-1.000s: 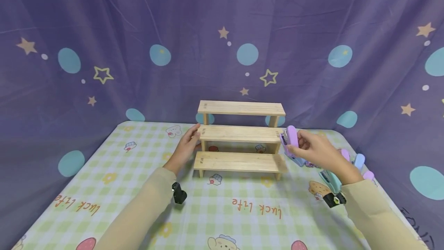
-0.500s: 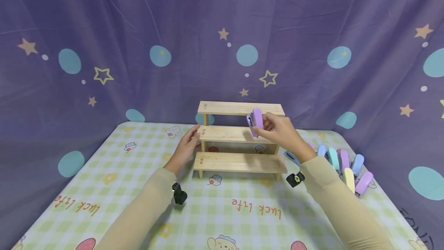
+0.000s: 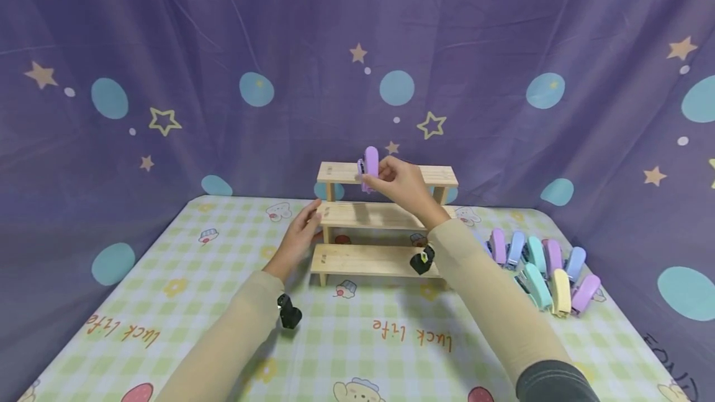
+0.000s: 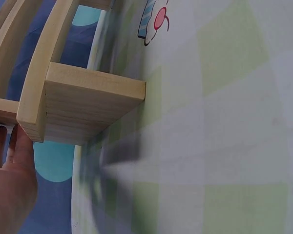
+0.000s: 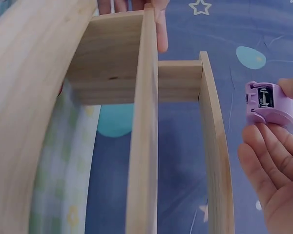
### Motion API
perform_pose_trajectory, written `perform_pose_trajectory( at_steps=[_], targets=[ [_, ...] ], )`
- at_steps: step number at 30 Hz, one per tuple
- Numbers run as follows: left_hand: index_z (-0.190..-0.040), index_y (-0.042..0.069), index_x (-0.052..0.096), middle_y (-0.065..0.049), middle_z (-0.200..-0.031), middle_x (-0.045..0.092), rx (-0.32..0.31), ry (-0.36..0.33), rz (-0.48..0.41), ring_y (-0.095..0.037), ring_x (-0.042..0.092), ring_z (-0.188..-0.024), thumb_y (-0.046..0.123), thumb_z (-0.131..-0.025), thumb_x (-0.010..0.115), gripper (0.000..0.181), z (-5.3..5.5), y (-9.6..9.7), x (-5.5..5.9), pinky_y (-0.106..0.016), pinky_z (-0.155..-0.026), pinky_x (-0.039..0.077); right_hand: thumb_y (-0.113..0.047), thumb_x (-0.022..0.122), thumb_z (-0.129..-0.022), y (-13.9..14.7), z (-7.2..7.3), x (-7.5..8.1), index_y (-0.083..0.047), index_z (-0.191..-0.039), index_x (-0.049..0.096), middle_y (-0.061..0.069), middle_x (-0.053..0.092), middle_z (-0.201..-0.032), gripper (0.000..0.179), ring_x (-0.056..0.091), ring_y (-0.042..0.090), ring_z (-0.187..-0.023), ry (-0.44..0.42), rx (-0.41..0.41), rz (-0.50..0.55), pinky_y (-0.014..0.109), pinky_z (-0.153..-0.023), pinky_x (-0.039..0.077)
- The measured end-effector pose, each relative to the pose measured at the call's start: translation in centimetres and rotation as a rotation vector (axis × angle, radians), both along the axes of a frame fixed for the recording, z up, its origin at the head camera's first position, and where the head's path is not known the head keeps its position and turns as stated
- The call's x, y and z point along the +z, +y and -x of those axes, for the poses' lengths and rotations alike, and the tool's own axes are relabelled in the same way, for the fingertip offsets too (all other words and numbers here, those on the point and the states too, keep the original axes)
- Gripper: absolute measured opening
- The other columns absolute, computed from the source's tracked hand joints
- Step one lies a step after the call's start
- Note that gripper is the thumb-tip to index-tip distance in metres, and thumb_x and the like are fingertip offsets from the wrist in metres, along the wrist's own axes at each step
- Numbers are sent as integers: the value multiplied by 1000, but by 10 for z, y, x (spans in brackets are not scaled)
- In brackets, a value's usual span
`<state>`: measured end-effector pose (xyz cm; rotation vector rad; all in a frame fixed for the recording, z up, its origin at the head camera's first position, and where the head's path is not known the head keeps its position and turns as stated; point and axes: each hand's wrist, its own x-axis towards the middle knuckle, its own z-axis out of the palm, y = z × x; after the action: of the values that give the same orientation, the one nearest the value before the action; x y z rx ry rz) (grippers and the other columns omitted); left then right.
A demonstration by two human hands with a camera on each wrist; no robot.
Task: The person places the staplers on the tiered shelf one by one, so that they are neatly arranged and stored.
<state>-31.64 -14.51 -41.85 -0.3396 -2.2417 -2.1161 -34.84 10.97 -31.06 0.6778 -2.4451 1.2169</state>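
Observation:
A three-tier wooden shelf (image 3: 380, 216) stands on the checked tablecloth. My left hand (image 3: 300, 234) holds the left end of its middle tier; in the right wrist view, fingers (image 5: 161, 31) show on both sides of that board. My right hand (image 3: 404, 186) pinches a small purple stapler (image 3: 371, 163) between thumb and fingers, its narrow end pointing up. In the head view the stapler appears in front of the top tier, left of its middle. The right wrist view shows the stapler (image 5: 273, 103) apart from the boards.
Several staplers in purple, blue, teal and yellow lie together to the right of the shelf, among them a yellow stapler (image 3: 561, 291) and a teal stapler (image 3: 537, 287). A purple patterned curtain (image 3: 335, 48) hangs behind the table.
My right hand has carried the purple stapler leftward and upward, from the shelf's right side to the top tier. The left hand has stayed at the shelf's left end.

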Motion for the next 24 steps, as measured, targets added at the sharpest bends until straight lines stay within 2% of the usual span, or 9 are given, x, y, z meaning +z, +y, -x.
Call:
perform_pose_trajectory(
  at_steps=[11, 17, 24],
  targets=[
    [-159, 16, 30, -18, -154, 34, 5, -19, 1, -34, 40, -139, 27, -110, 41, 51, -1, -1, 0, -48, -110, 43, -46, 75, -89, -26, 27, 5, -11, -89, 62, 2, 67, -81, 37, 61, 19, -74, -97, -16, 50, 31, -62, 50],
    [-159, 17, 29, -16, -156, 33, 2, -18, 5, -33, 39, -139, 28, -110, 41, 52, -1, -2, -2, -47, -111, 43, -47, 76, -89, -34, 34, 2, -9, -89, 63, 4, 66, -82, 39, 59, 18, -72, -116, -47, 45, 29, -59, 48],
    [-158, 17, 31, -18, -144, 42, 24, -17, 23, -34, 45, -134, 28, -110, 41, 50, -1, 1, 1, -46, -109, 45, -55, 72, -89, -39, 38, 3, -10, -90, 65, 3, 67, -84, 45, 59, 18, -73, -117, -119, -22, 30, -62, 49]
  ],
)
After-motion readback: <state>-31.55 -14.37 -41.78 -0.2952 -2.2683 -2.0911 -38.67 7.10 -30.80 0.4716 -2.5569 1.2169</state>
